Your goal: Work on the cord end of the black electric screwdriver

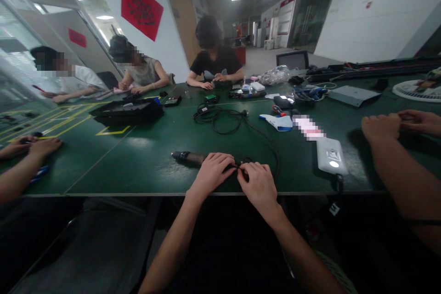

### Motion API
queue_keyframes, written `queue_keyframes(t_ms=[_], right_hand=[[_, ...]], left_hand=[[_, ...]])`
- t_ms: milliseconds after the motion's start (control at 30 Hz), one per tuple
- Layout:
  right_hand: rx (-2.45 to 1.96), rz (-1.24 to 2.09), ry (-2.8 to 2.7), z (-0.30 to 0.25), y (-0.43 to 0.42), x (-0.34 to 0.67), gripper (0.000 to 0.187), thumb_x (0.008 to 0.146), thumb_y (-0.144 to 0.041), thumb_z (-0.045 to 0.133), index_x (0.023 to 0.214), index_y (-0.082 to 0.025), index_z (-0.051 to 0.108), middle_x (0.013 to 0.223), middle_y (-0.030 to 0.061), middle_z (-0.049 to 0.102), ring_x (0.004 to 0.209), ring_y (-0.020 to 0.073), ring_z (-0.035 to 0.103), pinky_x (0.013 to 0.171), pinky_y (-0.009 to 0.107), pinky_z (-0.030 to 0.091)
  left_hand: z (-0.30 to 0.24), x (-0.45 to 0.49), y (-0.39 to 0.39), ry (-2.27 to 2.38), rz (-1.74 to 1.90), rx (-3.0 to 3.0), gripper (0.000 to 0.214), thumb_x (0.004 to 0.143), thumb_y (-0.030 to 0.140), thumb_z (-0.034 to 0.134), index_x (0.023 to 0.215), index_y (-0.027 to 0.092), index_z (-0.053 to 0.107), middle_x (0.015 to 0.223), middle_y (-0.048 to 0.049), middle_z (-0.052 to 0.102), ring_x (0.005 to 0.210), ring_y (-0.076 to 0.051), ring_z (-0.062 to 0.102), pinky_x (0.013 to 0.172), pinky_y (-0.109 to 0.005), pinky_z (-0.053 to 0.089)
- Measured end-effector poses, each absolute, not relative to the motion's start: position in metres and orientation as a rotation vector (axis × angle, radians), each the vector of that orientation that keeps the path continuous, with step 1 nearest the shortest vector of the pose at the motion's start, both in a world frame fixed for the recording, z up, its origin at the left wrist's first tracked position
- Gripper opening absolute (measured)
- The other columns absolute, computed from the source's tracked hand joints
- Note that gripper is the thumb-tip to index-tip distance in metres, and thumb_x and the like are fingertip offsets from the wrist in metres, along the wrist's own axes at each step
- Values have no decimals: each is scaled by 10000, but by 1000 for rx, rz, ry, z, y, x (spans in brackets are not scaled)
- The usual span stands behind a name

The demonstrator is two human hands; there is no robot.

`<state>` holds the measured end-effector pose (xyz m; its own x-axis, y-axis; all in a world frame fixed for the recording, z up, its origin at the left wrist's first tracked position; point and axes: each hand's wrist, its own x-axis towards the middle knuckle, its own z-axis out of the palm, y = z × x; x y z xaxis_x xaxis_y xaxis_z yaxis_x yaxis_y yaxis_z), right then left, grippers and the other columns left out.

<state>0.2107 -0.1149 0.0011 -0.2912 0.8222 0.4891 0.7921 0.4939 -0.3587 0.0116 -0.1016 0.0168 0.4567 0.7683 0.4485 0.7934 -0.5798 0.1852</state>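
A dark electric screwdriver (189, 157) lies on the green table (138, 156) near its front edge, tip pointing left. My left hand (212, 172) lies over its rear end, fingers curled round it. My right hand (257, 184) is beside it, fingers pinched on the black cable (265, 140) where it meets the tool. The cable runs back in a loop to a coil in the middle of the table.
A white power bank (331, 155) lies to the right and a black tray (128, 111) at back left. A co-worker's hands (396, 125) rest at right, another's hands (32, 147) at left. Three people sit at the far side among small devices.
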Motion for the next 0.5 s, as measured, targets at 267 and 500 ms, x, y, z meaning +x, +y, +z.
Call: queue_keyframes(t_ms=[267, 500], right_hand=[[-1326, 47, -2111, 0, -115, 211, 177, 1030, -247, 551, 929, -222, 695, 933, 52, 756, 914, 216, 638, 844, 370, 351], [-1328, 64, -2104, 1, -115, 211, 172, 1030, -245, 553, 929, -225, 691, 931, 40, 753, 914, 214, 633, 850, 371, 349]], left_hand=[[14, 11, -99, -1399, -792, -2644, 87, 1010, 286, 649, 1091, 256, 659, 1251, -20, 723, 1178, -220, 645, 1015, -408, 466], [15, 11, -100, -1363, -772, -2668, 142, 1007, 250, 645, 1144, 273, 672, 1279, -1, 714, 1188, -210, 632, 1032, -409, 462]])
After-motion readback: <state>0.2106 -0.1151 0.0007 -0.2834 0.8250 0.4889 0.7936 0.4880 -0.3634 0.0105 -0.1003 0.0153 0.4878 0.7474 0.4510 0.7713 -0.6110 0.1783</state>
